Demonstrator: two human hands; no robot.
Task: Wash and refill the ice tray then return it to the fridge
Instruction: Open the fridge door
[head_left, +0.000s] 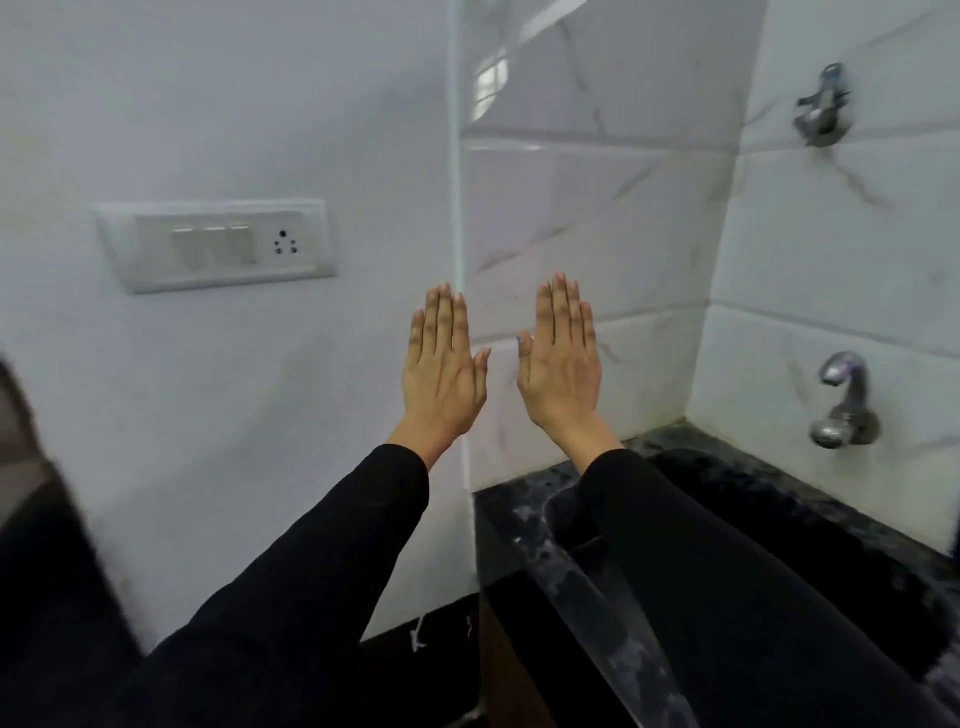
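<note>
My left hand (444, 371) and right hand (563, 364) were raised side by side, fingers straight, each grip apart and empty, black sink (779, 545) below, tap (844, 402) at right.

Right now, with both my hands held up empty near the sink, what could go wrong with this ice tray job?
No ice tray shows in this view, and the left hand and right hand hold nothing, so washing cannot start yet. The switch panel with its socket sits on the wall left of the black sink; splashes from the lower tap or wet hands might reach it.
</note>
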